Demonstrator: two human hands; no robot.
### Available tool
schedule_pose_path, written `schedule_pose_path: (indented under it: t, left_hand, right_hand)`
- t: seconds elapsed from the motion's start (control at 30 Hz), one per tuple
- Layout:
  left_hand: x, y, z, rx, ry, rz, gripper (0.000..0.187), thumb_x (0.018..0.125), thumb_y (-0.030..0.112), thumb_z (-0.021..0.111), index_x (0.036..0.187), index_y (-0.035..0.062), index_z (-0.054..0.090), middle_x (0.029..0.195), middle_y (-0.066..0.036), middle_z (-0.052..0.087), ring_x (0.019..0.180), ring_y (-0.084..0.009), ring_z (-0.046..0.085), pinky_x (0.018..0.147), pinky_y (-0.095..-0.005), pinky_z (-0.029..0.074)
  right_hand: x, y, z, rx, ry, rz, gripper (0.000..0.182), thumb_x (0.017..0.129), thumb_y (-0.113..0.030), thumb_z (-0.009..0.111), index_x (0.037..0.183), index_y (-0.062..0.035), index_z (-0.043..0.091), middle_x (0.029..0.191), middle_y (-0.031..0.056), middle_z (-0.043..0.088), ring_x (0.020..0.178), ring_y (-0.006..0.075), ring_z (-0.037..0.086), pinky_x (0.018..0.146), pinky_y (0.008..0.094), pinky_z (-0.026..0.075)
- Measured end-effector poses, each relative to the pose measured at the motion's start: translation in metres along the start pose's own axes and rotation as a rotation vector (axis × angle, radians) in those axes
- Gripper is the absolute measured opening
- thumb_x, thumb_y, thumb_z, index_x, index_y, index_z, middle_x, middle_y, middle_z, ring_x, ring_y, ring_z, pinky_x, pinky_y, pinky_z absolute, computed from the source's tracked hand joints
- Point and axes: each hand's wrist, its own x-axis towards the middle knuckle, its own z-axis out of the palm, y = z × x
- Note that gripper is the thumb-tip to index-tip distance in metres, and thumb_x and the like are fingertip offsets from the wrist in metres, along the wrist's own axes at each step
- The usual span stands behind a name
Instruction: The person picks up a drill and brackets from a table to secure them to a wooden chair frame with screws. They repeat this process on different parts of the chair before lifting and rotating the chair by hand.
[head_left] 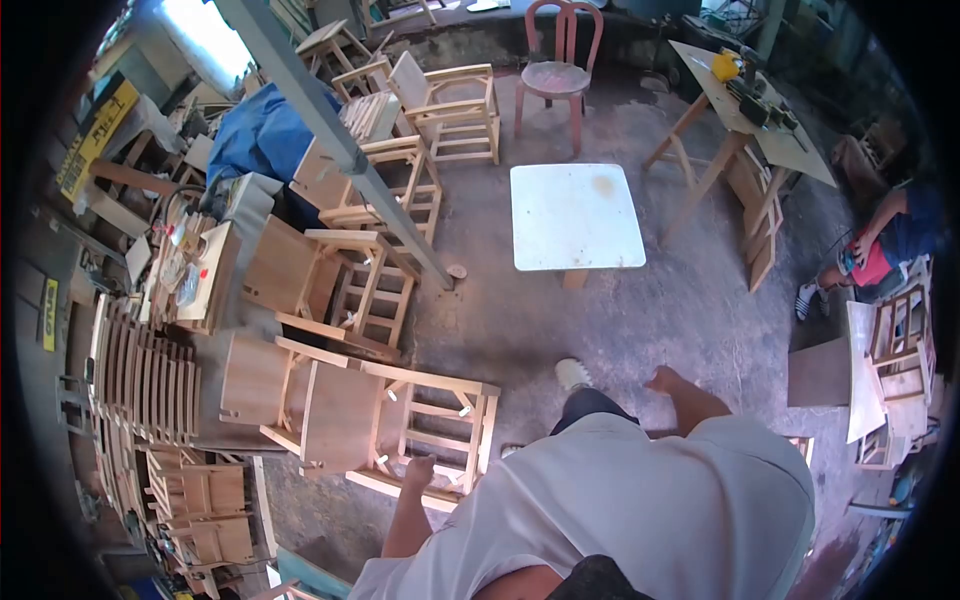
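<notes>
My left hand (419, 470) hangs low at my side with its fingers curled in, and nothing shows in it. It overlaps the slatted seat frame of the nearest wooden chair (440, 420), which lies with its flat plywood back panel (340, 415) toward the left. Out to my right, my right hand (668, 381) is held over the bare concrete floor, fingers loosely bent and partly apart, holding nothing. Ahead of me stands a low table with a white square top (578, 218), out of reach of both hands.
More unfinished wooden chairs (370, 285) line the left side, beside a grey post (345, 150). A red chair (556, 78) stands beyond the white table. A workbench (790, 150) with tools is at the far right. Another person (885, 245) sits at the right edge near wooden frames (900, 350).
</notes>
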Motion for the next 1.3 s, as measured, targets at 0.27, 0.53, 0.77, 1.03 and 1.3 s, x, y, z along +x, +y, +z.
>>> schedule_pose_path:
  t: [0.27, 0.53, 0.77, 1.03, 1.3]
  left_hand:
    - [0.101, 0.014, -0.038, 0.011, 0.223, -0.065, 0.013, 0.081, 0.014, 0.056, 0.072, 0.0067, 0.061, 0.086, -0.013, 0.065, 0.074, -0.0262, 0.063, 0.069, -0.0436, 0.049]
    - [0.304, 0.193, -0.187, -0.511, 0.084, -0.326, 0.03, 0.084, 0.019, 0.056, 0.108, 0.0013, 0.062, 0.107, -0.02, 0.065, 0.102, -0.0329, 0.062, 0.087, -0.0394, 0.048]
    - [0.353, 0.218, -0.225, -0.546, 0.027, -0.273, 0.033, 0.081, 0.022, 0.061, 0.107, 0.0026, 0.063, 0.101, -0.017, 0.066, 0.097, -0.0303, 0.063, 0.086, -0.0377, 0.048]
    - [0.388, 0.043, -0.106, 0.173, -0.397, 0.132, 0.017, 0.079, 0.013, 0.056, 0.089, 0.0052, 0.067, 0.1, -0.013, 0.065, 0.096, -0.0333, 0.061, 0.082, -0.0427, 0.05]
    - [0.497, -0.009, -0.225, -0.552, -0.212, -0.51, 0.036, 0.079, 0.029, 0.067, 0.108, 0.0079, 0.068, 0.107, -0.013, 0.067, 0.098, -0.0282, 0.064, 0.088, -0.0385, 0.049]
  right_hand:
    - [0.094, 0.0, -0.069, 0.199, 0.01, -0.219, 0.068, 0.073, -0.044, 0.073, 0.119, 0.0031, 0.057, 0.112, 0.023, 0.063, 0.107, 0.0353, 0.059, 0.092, 0.039, 0.047]
    - [0.198, 0.106, -0.164, 0.107, 0.219, -0.304, 0.049, 0.078, -0.041, 0.068, 0.106, -0.0009, 0.067, 0.113, 0.0237, 0.062, 0.108, 0.0344, 0.059, 0.082, 0.0415, 0.051]
    - [0.273, 0.129, -0.151, 0.21, -0.12, -0.088, 0.048, 0.078, -0.041, 0.067, 0.102, 0.0005, 0.061, 0.096, 0.0176, 0.058, 0.088, 0.0289, 0.055, 0.077, 0.0399, 0.044]
    - [0.238, 0.026, -0.158, 0.13, 0.008, -0.298, 0.051, 0.077, -0.039, 0.073, 0.111, -0.0029, 0.062, 0.094, 0.0168, 0.067, 0.079, 0.0278, 0.065, 0.072, 0.0401, 0.052]
    - [0.274, -0.03, -0.18, 0.165, -0.159, 0.128, 0.056, 0.076, -0.039, 0.075, 0.116, -0.0021, 0.06, 0.097, 0.0176, 0.068, 0.084, 0.0265, 0.066, 0.077, 0.038, 0.053]
